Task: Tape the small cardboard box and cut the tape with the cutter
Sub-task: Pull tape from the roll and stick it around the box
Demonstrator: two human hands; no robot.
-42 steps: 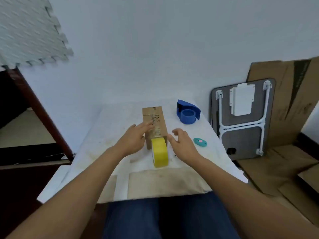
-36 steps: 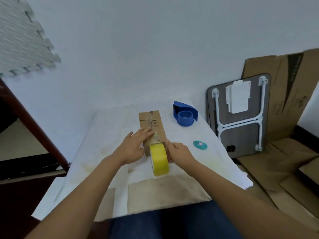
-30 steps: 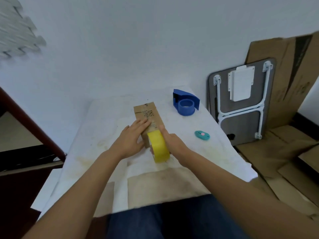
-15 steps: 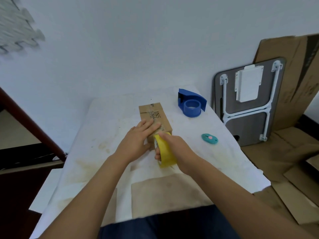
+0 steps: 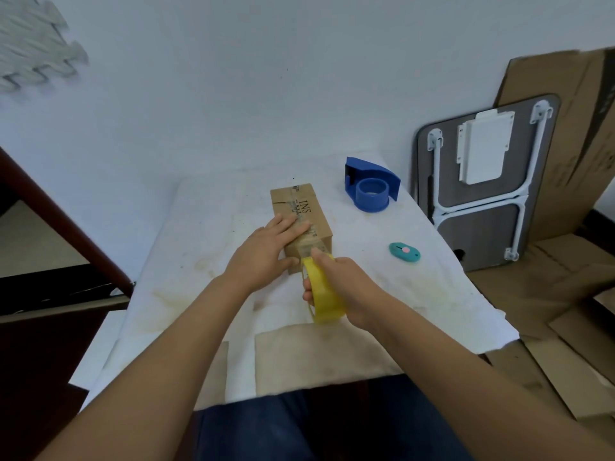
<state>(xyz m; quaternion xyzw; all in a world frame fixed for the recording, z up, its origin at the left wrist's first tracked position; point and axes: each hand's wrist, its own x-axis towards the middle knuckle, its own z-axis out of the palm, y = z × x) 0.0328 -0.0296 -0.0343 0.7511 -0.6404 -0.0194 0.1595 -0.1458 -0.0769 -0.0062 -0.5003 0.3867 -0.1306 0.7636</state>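
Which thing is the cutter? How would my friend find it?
Look at the white cloth-covered table, on the side toward the folded grey table leaning on the wall. The small teal oval cutter lies flat there, alone. Unlike the bigger blue plastic tape dispenser behind it, it has a pink dot.

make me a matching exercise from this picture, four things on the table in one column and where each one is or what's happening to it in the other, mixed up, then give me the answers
Things:
1. cardboard box
2. yellow tape roll
3. teal cutter
4. blue tape dispenser

States:
A. lying untouched to the right of the box
B. standing at the far right of the table, near the wall
C. pressed down under the left hand
D. gripped in the right hand, at the box's near end

Pairs: 1-C, 2-D, 3-A, 4-B
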